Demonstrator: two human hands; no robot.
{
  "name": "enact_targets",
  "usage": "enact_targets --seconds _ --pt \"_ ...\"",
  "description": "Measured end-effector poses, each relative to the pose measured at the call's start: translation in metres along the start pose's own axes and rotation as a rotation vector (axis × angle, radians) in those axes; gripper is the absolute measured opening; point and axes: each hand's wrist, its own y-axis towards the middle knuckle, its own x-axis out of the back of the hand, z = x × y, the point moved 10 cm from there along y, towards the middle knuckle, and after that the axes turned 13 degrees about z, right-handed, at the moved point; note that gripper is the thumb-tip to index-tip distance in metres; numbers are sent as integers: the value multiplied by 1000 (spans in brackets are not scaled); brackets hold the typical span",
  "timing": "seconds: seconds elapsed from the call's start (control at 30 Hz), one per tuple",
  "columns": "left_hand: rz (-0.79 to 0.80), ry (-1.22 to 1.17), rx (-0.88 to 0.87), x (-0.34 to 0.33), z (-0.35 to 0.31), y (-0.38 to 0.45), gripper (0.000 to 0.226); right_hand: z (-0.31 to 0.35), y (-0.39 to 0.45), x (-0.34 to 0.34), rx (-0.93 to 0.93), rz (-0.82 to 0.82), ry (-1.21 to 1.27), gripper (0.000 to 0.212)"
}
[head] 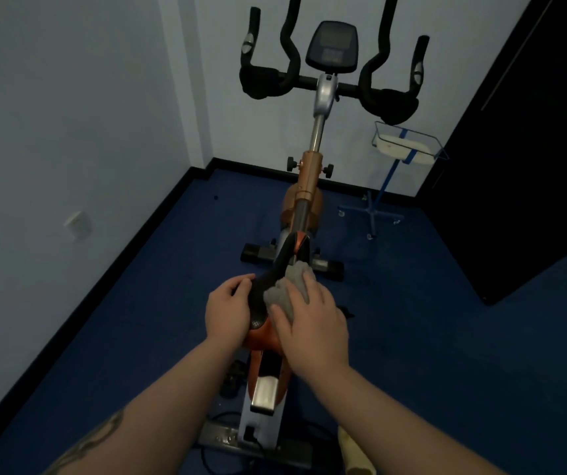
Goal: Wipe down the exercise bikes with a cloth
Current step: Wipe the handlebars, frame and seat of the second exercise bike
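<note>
A grey cloth (289,291) lies bunched on the right side of the black saddle (268,286) of an orange exercise bike (304,200), pressed there under the flat, spread fingers of the right hand (313,323). The left hand (229,310) curls its fingers around the saddle's left edge. The bike stands on blue floor (446,337) facing a white wall (69,114), its black handlebars (330,77) and console (332,46) ahead.

Handlebar tops (292,5) cut off above
</note>
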Motion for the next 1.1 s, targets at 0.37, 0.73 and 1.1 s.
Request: enact_targets --seconds 0.37,0.73,1.1 --pt "10 22 -38 -2 -5 0 23 -6 25 2 79 76 160 67" --pt "-22 30 -53 -1 -7 -2 24 -61 36 -14 -345 189 509 60" --pt "-234 -88 15 12 3 -15 29 -52 53 -13 -343 112 281 66"
